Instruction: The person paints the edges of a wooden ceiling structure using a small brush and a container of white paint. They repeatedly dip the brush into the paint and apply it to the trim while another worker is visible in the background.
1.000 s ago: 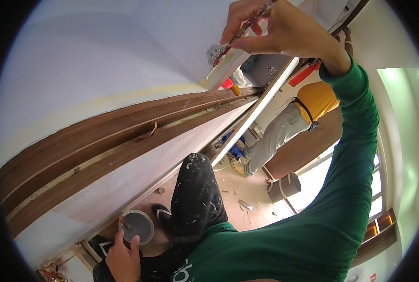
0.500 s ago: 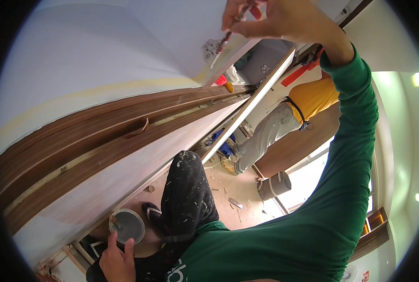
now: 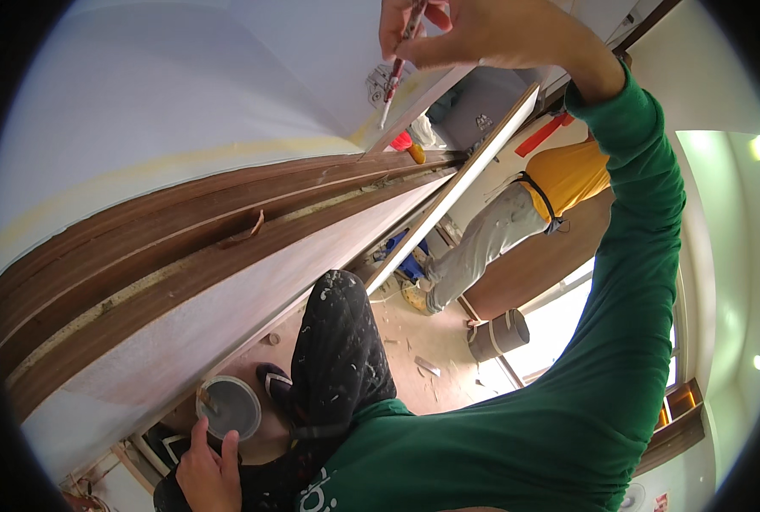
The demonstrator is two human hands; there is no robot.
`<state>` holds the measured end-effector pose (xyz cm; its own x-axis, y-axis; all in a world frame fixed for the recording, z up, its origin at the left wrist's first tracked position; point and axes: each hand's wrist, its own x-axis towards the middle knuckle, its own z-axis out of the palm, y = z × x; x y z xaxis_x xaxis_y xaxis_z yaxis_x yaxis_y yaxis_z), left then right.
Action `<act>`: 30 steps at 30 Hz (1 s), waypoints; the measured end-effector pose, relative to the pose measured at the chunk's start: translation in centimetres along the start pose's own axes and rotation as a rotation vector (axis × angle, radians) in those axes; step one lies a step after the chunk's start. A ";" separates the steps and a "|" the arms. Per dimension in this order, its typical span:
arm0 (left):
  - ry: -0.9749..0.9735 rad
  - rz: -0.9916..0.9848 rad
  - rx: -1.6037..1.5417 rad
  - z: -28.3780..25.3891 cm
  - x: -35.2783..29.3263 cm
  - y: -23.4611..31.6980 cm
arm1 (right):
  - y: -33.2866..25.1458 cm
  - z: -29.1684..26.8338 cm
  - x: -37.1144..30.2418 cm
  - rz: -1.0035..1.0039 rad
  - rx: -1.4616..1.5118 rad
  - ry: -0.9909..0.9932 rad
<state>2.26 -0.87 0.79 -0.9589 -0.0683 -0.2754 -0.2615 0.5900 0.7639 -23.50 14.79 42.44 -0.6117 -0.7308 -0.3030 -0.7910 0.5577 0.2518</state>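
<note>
- Head view: the right hand is up high with its fingers pinched narrow around a thin brush, white tip pointing down. Looks like a pencil-type grip, I'd guess for fine control over that tip.
- The brush tip sits right by the yellow band near the corner of the white panel. Can't tell from this angle if it's touching or just in front. Some dark line markings are just beside the handle.
- Left hand is down low, thumb and index spread wide, nothing gripped that I can see. The index tip overlaps the rim of the round tub, but no idea whether it's actually touching. My guess is it's there to keep the tub close.
- There's a stick-like thing leaning inside the tub, probably parked there so it's easy to grab.
- Raised knee in spattered dark trousers is between the tub and the room, so the tub's kinda tucked in by the low wall.
- Co-worker in a yellow top is bent over behind the pale board, well apart from all this.
</note>
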 end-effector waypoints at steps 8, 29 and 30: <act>-0.037 -0.052 0.000 0.4 0.1 -0.5 | 0.4 1.0 1.0 -0.057 0.070 -0.030; -0.012 -0.012 -0.005 -0.3 -0.1 0.1 | 1.5 1.6 1.3 -0.020 0.106 -0.028; -0.011 -0.009 -0.002 -0.5 -0.1 0.3 | 1.6 1.6 1.3 -0.025 0.090 -0.027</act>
<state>2.21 -1.04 1.33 -0.9551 -0.0654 -0.2888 -0.2708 0.5875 0.7626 -25.63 15.37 40.98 -0.5909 -0.7348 -0.3330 -0.8034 0.5734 0.1604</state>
